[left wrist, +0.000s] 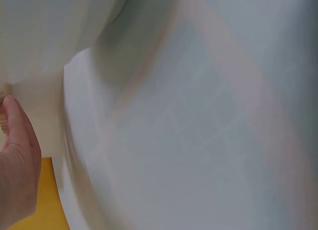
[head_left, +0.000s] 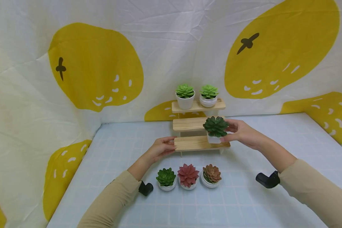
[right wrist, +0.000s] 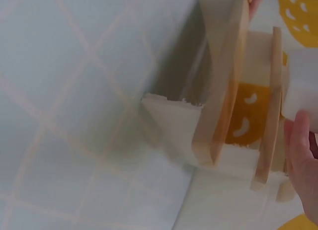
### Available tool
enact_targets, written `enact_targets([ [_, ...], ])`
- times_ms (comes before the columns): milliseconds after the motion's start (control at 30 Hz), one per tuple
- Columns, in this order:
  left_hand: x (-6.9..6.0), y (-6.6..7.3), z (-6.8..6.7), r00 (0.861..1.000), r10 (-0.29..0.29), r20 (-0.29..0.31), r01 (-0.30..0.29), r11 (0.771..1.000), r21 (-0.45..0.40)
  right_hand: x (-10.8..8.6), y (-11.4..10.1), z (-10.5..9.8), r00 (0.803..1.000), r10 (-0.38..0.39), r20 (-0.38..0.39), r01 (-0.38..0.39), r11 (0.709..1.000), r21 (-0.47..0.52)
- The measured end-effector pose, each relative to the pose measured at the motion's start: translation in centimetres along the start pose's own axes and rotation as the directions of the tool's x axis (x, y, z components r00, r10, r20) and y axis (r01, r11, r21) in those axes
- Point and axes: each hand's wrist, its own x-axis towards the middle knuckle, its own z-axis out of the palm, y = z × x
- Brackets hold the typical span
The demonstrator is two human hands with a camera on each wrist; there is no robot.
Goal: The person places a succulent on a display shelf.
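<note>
My right hand (head_left: 243, 133) holds a dark green succulent (head_left: 215, 126) by its white pot, above the right part of the wooden stand's bottom tier (head_left: 192, 144). In the right wrist view, fingers (right wrist: 300, 135) grip the white pot (right wrist: 303, 83) beside the wooden tiers (right wrist: 268, 111). At the left end of the bottom tier, my left hand (head_left: 159, 148) pinches the board's edge. The left wrist view shows that hand (left wrist: 20, 160) at its left edge, touching a bit of wood. Two light green succulents (head_left: 185, 91) (head_left: 209, 91) stand upright on the top tier.
In front of the stand, three potted succulents stand in a row on the pale blue cloth (head_left: 148, 210): green (head_left: 166, 177), pink-red (head_left: 188, 175) and brownish (head_left: 212, 174). A white curtain with yellow fruit shapes (head_left: 97, 66) hangs behind.
</note>
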Motion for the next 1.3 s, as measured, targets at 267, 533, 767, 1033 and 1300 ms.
enact_targets([
  [267, 0.0, -0.1, 0.0, 1.0, -0.007, -0.018, 0.007, 1.0, 0.008, 2.0, -1.3, 0.6, 1.0, -0.021, 0.012, 0.021, 0.999, 0.031],
  [533, 0.0, -0.1, 0.0, 1.0, -0.007, -0.014, 0.007, 1.0, 0.003, 4.2, -2.3, 1.4, 0.999, -0.036, 0.018, 0.035, 0.999, 0.035],
  [767, 0.1, -0.2, -0.1, 1.0, 0.001, -0.011, -0.001, 1.0, 0.005, 6.0, -2.4, 2.2, 0.997, -0.078, 0.029, 0.076, 0.995, 0.069],
  [1033, 0.1, -0.4, -0.1, 1.0, 0.011, 0.004, -0.011, 1.0, -0.004, 7.3, -2.4, 2.8, 0.996, -0.079, 0.036, 0.075, 0.992, 0.102],
  [1300, -0.1, -0.2, 0.1, 1.0, 0.012, 0.002, -0.012, 1.0, 0.003, 7.9, -2.2, 3.1, 0.999, -0.052, 0.008, 0.05, 0.987, 0.15],
])
